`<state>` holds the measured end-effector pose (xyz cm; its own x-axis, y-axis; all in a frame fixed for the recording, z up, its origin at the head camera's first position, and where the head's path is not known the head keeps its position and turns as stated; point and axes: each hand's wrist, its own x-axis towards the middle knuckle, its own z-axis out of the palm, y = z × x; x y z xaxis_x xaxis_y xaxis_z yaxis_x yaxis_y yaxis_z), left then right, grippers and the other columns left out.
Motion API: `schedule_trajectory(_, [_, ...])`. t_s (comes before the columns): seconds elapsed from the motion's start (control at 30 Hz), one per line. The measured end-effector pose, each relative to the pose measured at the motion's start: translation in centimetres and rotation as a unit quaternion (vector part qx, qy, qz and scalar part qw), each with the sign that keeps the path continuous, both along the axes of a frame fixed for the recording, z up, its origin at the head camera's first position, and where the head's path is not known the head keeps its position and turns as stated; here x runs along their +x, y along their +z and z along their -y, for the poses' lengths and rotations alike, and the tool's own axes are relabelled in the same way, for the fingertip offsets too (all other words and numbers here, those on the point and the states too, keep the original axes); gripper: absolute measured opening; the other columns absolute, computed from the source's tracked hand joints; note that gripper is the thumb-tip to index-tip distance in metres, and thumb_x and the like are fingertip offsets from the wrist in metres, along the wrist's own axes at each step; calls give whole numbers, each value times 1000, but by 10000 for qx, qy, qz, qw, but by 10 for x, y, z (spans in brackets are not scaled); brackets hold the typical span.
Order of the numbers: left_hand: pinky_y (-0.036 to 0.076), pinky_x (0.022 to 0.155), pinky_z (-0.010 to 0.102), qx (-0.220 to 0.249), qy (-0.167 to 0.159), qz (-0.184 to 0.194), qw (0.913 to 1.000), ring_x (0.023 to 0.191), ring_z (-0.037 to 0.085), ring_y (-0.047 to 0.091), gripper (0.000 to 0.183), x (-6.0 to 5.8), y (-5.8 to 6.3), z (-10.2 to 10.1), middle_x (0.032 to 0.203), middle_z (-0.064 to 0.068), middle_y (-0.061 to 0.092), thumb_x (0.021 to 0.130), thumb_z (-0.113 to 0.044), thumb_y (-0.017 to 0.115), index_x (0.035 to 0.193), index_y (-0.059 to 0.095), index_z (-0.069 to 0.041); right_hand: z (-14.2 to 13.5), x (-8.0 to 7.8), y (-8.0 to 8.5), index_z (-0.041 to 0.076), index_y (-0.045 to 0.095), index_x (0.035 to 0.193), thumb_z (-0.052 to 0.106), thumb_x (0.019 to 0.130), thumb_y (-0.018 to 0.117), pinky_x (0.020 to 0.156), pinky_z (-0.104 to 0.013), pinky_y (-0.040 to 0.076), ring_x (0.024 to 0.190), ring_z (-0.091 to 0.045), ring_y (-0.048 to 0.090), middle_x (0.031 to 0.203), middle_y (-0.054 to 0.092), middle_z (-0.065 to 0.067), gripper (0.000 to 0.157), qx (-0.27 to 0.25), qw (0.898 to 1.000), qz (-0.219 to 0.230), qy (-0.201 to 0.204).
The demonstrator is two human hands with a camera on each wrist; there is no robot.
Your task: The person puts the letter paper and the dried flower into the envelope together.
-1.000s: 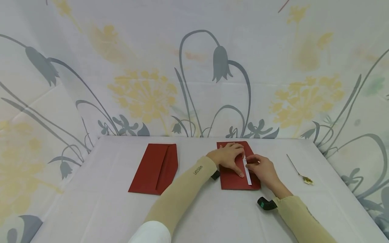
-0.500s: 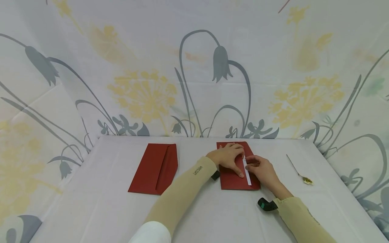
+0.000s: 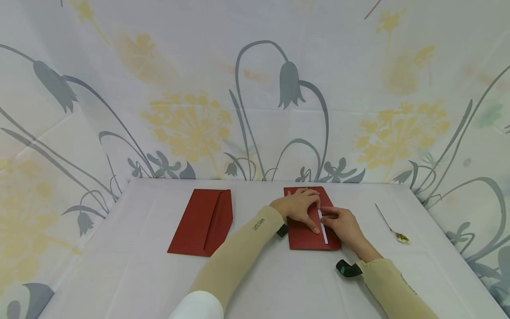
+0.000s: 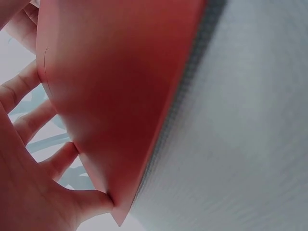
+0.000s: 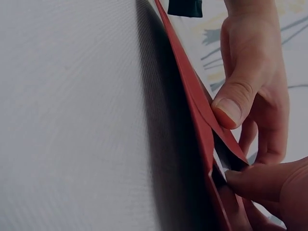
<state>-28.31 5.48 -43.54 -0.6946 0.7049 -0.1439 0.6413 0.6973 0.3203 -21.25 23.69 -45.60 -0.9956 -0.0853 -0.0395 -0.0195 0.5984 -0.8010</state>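
A red envelope (image 3: 307, 240) lies on the right half of the table, its flap side to the right. My left hand (image 3: 299, 206) rests on it with fingers spread; in the left wrist view the fingertips (image 4: 98, 199) touch its red surface. A white paper (image 3: 323, 231) shows as a narrow strip at the envelope's opening, the remainder hidden inside. My right hand (image 3: 345, 225) has its thumb and curled fingers at that strip. In the right wrist view the right thumb (image 5: 260, 180) reaches into the opening, against the paper's white edge.
Another red envelope (image 3: 197, 221) lies to the left, its flap opened out to the right. A dried flower (image 3: 402, 238) with a thin stem lies at the right. Black wrist cameras (image 3: 348, 268) sit by the wrists. A floral-printed cloth (image 3: 191, 128) hangs behind the white table.
The visible white strip has become a little narrower, and my right hand has shifted slightly to the left. My left hand stays in place on the envelope.
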Motion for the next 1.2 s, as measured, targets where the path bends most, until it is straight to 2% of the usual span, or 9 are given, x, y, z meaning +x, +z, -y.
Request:
schedule_trajectory(0.4, [32, 109, 59, 94, 13, 24, 10000, 142, 20, 26, 67, 2, 0, 2, 151, -9, 34, 71, -67, 79, 116, 51, -26, 4, -4, 0, -5, 60, 132, 8, 95, 62, 86, -36, 54, 99, -25, 67, 113, 70, -19, 39, -195, 9996, 226, -19])
schedule_trajectory(0.57, [34, 108, 60, 182, -3, 22, 9998, 141, 20, 27, 67, 1, 0, 1, 149, -8, 36, 71, -66, 80, 115, 51, -25, 4, -5, 0, -5, 58, 133, 8, 95, 62, 89, -38, 53, 104, -29, 66, 116, 68, -20, 41, -221, 9997, 139, -25])
schedule_trajectory(0.7, [33, 108, 60, 214, -11, 80, 9997, 141, 20, 27, 67, 0, 0, 2, 148, -9, 37, 71, -66, 80, 115, 51, -25, 2, -5, -3, -4, 57, 134, 8, 94, 63, 86, -30, 53, 109, -31, 65, 121, 66, -21, 42, -338, 9994, -10, -13])
schedule_trajectory(0.87, [33, 107, 61, 219, -48, 78, 9997, 141, 20, 27, 66, 0, 2, 2, 148, -10, 37, 70, -66, 80, 114, 51, -25, 0, -5, -7, -3, 56, 136, 4, 93, 65, 80, -19, 52, 112, -32, 64, 123, 65, -21, 44, -757, 9971, -35, 5])
schedule_trajectory(1.0, [31, 108, 62, 227, -69, 95, 9997, 142, 22, 25, 65, 0, 4, 1, 148, -9, 37, 71, -65, 80, 113, 50, -25, -1, -5, -6, -3, 54, 138, 6, 94, 67, 82, -17, 51, 116, -32, 62, 124, 65, -21, 47, -958, 9954, 2, 46])
schedule_trajectory(1.2, [29, 108, 65, 239, -64, 176, 9995, 144, 23, 23, 64, 0, 5, 1, 148, -9, 36, 71, -64, 81, 111, 50, -25, -1, -6, -5, -4, 51, 140, 7, 94, 66, 84, -14, 49, 121, -33, 59, 127, 63, -22, 49, -927, 9955, 48, 169])
